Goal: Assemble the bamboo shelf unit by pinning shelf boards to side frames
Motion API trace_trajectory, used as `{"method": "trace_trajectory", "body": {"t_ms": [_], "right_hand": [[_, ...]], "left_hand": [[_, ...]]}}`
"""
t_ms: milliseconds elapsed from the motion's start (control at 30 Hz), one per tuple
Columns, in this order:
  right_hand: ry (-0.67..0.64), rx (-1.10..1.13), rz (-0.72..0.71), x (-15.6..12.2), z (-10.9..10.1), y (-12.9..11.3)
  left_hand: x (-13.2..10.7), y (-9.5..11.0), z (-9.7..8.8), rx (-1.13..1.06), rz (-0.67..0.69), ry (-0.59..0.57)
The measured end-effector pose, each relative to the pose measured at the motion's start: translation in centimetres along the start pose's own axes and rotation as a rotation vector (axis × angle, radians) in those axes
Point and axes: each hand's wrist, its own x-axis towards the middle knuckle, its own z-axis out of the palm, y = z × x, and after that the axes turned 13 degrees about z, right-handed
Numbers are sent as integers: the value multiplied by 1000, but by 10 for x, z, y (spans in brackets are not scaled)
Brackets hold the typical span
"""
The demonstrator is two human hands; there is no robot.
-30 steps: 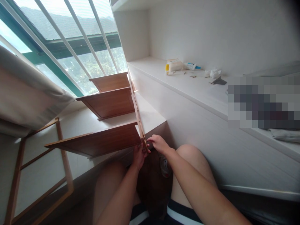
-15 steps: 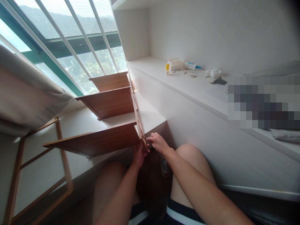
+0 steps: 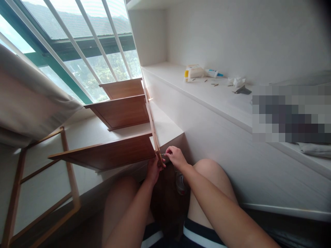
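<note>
A brown wooden shelf unit with three boards lies tilted between the window and my knees. My left hand is wrapped round the near end of its side rail, with fingers showing on both sides of the wood. Just right of that rail, my right hand pinches a thin metal rod, perhaps a hex key. The rod points at the rail's outer face; whether its tip sits in a screw is too small to tell.
On the white ledge lie a glue tube, a yellow-capped bottle, several small screws and crumpled plastic. A wooden frame leans at left below a curtain. A shoe is on the floor.
My right hand has drawn slightly away from the rail, and more of the thin metal rod shows. My left hand keeps its grip. The view has shifted a little.
</note>
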Motion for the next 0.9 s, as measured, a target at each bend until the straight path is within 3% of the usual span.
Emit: {"method": "trace_trajectory", "body": {"t_ms": [367,733,900], "right_hand": [[-82,254,241,-2,-2,1],[-283,377,461,1,2,2],[-257,390,490,0,-3,0]], "left_hand": [[3,2,-2,-13,-46,-6],[3,3,0,-13,-53,-8],[3,4,0,-12,-49,-12]]}}
